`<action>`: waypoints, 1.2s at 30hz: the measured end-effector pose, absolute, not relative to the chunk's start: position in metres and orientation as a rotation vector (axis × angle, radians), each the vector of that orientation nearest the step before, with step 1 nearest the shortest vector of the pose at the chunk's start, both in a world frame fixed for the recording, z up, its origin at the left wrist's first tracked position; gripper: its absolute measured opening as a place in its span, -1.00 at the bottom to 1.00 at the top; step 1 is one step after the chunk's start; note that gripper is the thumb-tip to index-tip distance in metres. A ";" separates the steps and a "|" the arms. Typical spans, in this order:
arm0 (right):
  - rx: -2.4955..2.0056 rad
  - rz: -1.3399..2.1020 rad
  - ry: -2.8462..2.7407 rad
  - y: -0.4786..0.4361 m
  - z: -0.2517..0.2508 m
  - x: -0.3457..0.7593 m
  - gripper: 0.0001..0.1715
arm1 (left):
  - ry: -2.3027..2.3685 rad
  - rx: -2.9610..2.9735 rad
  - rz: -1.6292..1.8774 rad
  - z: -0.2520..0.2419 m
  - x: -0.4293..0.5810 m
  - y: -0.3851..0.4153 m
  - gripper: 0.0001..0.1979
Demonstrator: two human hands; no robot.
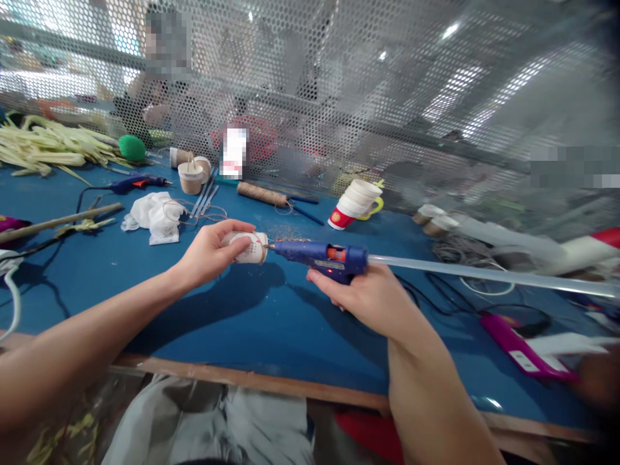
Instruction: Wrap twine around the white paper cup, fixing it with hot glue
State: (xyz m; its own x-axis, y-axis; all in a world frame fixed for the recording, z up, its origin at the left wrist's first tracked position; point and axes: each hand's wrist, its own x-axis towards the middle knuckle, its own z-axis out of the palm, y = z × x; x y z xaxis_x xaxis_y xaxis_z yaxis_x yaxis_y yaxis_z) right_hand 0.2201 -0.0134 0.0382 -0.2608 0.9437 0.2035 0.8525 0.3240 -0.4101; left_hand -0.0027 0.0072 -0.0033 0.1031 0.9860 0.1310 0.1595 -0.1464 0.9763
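Note:
My left hand [213, 250] is closed around a small white paper cup [252, 248], which lies tipped on its side in the fingers. In my right hand [361, 294] is a blue hot glue gun [320, 255], held by its handle with a small red light showing. Its nozzle points left and meets the cup's rim, or sits just in front of it; I cannot tell which. From the gun's back a long clear glue stick [484, 272] sticks out to the right. The fingers round the handle are partly hidden.
Beyond my hands are a twine roll [261, 193], stacked paper cups [356, 203] and a twine-wrapped cup [190, 178]. Left lie crumpled white cloth [157, 216], another glue gun [138, 183] and pale husk strips [53, 145]. A purple power strip [526, 349] and cables lie right. Perforated metal [310, 84] stands behind.

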 end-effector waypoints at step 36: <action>-1.464 0.152 -2.259 -0.017 0.038 0.220 -0.77 | 1.192 1.441 1.153 -0.001 -0.002 0.008 -0.64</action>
